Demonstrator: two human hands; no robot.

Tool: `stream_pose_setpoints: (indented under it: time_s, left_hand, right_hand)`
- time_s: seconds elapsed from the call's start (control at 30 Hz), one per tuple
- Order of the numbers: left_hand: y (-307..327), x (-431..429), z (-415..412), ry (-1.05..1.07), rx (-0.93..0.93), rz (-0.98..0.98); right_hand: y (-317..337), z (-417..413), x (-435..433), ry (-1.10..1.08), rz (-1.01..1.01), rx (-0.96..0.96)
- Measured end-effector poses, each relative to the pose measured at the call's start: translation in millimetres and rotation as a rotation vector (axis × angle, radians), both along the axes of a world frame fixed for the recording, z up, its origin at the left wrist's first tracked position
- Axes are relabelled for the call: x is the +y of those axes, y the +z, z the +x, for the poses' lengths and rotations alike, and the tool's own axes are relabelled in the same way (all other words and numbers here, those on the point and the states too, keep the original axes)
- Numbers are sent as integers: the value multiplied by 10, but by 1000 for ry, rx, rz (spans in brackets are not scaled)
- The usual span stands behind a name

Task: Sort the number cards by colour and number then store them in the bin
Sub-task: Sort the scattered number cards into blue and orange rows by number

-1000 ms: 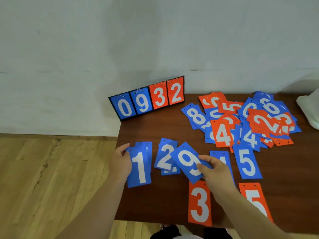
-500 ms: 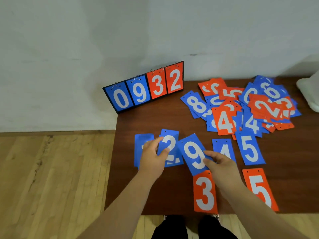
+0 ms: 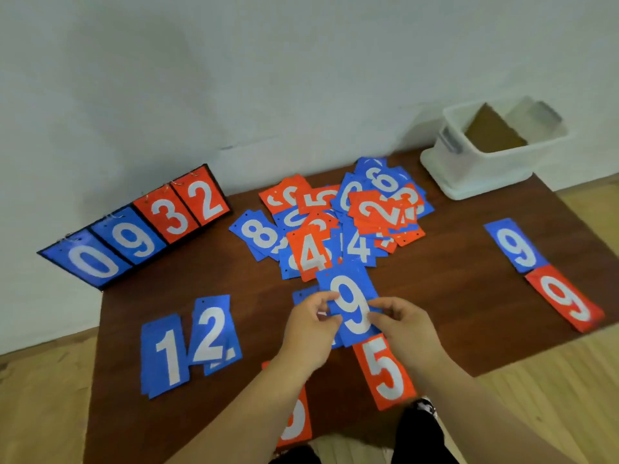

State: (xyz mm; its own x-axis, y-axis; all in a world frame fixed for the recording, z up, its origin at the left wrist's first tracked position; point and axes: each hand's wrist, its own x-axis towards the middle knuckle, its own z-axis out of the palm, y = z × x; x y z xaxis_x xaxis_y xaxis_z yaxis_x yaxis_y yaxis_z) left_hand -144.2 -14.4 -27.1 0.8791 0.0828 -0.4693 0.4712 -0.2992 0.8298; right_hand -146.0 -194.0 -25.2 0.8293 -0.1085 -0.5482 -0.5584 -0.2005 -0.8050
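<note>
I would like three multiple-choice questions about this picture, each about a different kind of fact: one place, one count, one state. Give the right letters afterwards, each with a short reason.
1. Where does the white bin stand?
A. on the floor
B. at the far right corner of the table
C. at its near left corner

2. How many loose 9 cards lie by the table's right edge?
A. two
B. none
C. five

3. How is the bin?
A. shut with a lid
B. tipped on its side
C. upright, open on top

Answers:
1 B: it stands on the wood by the wall, to the right of the card heap.
2 A: a blue 9 card and a red 9 card lie there, end to end.
3 C: its inside shows from above.
</note>
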Motion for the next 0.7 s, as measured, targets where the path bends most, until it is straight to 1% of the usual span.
stream_pose_setpoints:
  time_s: [0.1, 0.17, 0.27, 0.43, 0.57, 0.7]
  left_hand:
    - [-53, -655, 224, -85, -12, 51]
    - [-98, -1156, 358, -109, -30, 88]
    - [-177, -1941, 567, -128, -28, 89]
    - [-323, -3093, 976, -165, -44, 147]
    - [-438, -3685, 1396, -209, -73, 215]
    - [-662, -4024, 1778, -271, -76, 278]
  right_hand:
    - [-87, 158, -671, -47, -13, -14]
    - [-128, 285, -1164, -40, -44, -14]
    - [-156, 538, -1949, 17, -97, -25]
    - [-200, 942, -3084, 141, -291, -36]
    - [-291, 1323, -3642, 203, -425, -86]
    - [-515, 1696, -3934, 265, -517, -89]
